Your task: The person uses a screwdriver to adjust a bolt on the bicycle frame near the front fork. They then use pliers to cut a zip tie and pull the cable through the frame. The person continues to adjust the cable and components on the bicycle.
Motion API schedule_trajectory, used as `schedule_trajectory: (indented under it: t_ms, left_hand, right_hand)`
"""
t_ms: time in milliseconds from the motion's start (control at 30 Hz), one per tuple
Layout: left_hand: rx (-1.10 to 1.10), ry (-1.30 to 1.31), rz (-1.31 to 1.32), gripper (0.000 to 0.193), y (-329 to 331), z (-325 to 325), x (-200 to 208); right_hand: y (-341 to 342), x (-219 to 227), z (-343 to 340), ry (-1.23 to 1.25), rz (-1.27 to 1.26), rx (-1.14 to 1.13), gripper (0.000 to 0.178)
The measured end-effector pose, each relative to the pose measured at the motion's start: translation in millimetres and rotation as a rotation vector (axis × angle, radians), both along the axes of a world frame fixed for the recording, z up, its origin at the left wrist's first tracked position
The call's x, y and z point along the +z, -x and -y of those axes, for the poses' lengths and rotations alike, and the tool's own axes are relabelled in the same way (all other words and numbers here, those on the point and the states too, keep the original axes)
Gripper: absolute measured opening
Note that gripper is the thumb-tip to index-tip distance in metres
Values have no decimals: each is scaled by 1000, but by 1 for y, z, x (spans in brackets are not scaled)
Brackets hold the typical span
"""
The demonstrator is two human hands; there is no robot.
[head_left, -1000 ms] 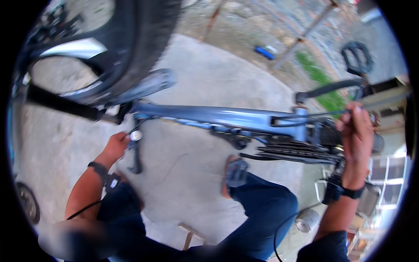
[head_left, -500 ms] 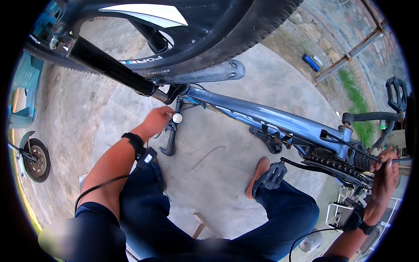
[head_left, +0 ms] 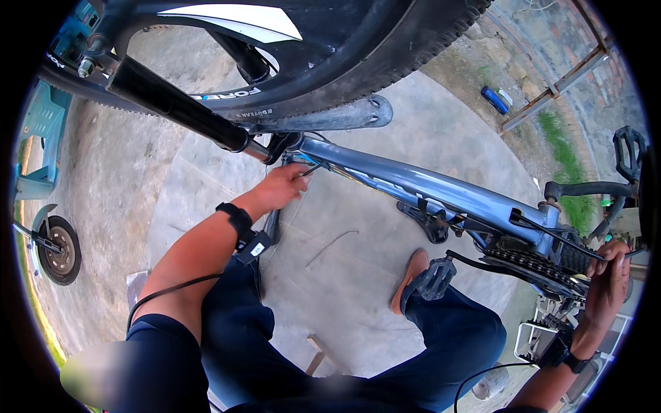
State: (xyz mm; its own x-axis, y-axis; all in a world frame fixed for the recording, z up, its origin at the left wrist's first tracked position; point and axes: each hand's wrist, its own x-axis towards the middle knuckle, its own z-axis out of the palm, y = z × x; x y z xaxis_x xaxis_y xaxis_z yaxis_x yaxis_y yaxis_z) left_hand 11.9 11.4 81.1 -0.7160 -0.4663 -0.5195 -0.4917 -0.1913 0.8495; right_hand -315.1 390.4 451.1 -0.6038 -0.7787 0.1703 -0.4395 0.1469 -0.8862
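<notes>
A blue-grey bicycle frame (head_left: 427, 182) stands upside down, running from the fork at left to the rear at right. Near the head of the frame, the closed fingers of my left hand (head_left: 282, 187) pinch a thin black cable (head_left: 315, 168). The handlebar (head_left: 274, 227) is partly hidden behind that hand. At far right, my right hand (head_left: 609, 279) has its thumb and fingers pressed together on another black cable (head_left: 571, 241), beside the rear wheel and above the chain (head_left: 533, 267).
The front wheel (head_left: 385, 65) and black fork leg (head_left: 179, 103) loom close at the top. A pedal (head_left: 435, 279) sits by my right knee. The saddle (head_left: 425, 221) is low, near the concrete. A small wheel (head_left: 59, 252) and teal plastic object (head_left: 43, 141) are at left.
My left hand has moved right, from the handlebar beside the round bell-like part to the cable by the frame, and now pinches it. My right hand stays on its cable.
</notes>
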Motion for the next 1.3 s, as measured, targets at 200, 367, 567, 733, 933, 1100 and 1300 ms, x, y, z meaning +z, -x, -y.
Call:
schedule_trajectory:
  t_ms: [200,367,567,733,933,1100,1300]
  left_hand:
    - [237,-308,15,34,30,-18,9]
    - [319,-493,33,31,40,-21,21]
    - [370,-519,10,23,42,-25,19]
    - [445,-548,-45,25,35,-24,14]
    - [376,-410,82,17,16,-20,3]
    - [297,-357,114,11,-5,-16,-3]
    - [320,-490,102,12,-13,-17,0]
  right_hand:
    - [4,4,-5,-37,73,8,21]
    - [3,5,-1,-43,86,17,22]
    - [11,5,-4,-47,97,45,22]
    - [16,2,-11,1,121,-77,22]
    - [19,-4,-14,22,109,-196,23]
    - [18,-5,-10,32,68,-237,24]
    - [26,-12,-11,56,80,-242,25]
